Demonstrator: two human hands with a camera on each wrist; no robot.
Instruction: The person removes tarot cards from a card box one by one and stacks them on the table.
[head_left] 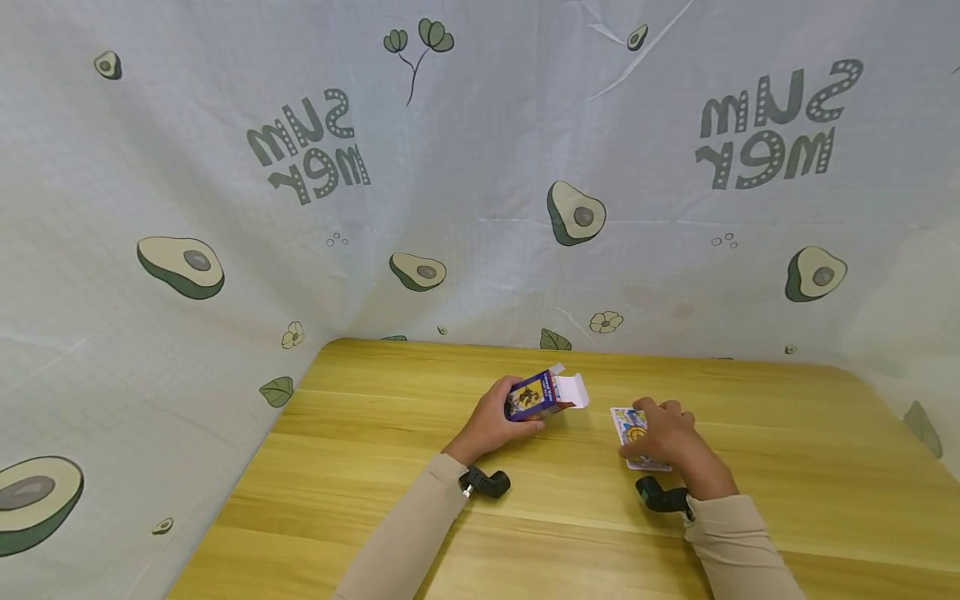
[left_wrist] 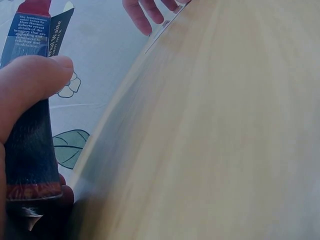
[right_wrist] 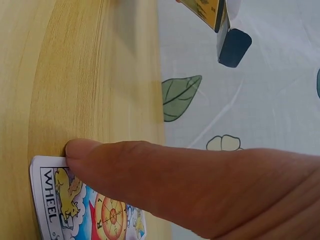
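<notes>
My left hand (head_left: 493, 423) grips a small purple tarot card box (head_left: 531, 397) with a yellow picture, held above the table. The box's end flap (head_left: 572, 390) stands open toward the right. In the left wrist view the thumb (left_wrist: 37, 75) lies across the box's dark narrow side. To the right, my right hand (head_left: 666, 435) reaches over a small stack of tarot cards (right_wrist: 55, 200) lying face up, its thumb and fingers at the edges. The top card reads "WHEEL" and shows an orange wheel. Part of it is hidden under the hand.
The cards lie on a wooden table (head_left: 360, 433) with light yellow grain. Behind it and at the left hangs a pale cloth (head_left: 480, 167) printed with avocados and leaves. A dark wrist device (head_left: 486, 482) is strapped on each arm.
</notes>
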